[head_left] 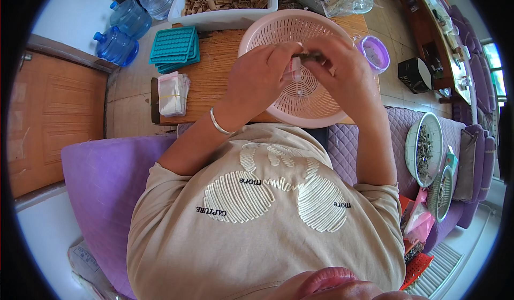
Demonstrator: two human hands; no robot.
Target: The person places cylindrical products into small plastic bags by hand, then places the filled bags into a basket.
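Observation:
Both hands are raised together above a large pink plastic colander (316, 122) on the wooden table. My left hand (259, 78) is closed, pinching a small clear plastic bag (293, 70) that hangs at its fingertips. My right hand (350, 72) is closed too, its fingertips meeting the left ones. A small dark greenish-brown piece (311, 57) sits between the fingers at the bag's top; its kind is too small to make out, and the fingers partly hide it. To the left, a banded stack of clear plastic bags (172, 95) lies on the table.
Teal ridged trays (174, 46) are stacked at the left. A white bin (225, 20) of brown curled pieces stands at the back, beside a bowl (353, 5) with plastic bags. A purple bucket (373, 54) is right of the colander. Water jugs (116, 46) stand far left; basins (424, 150) rest on the sofa.

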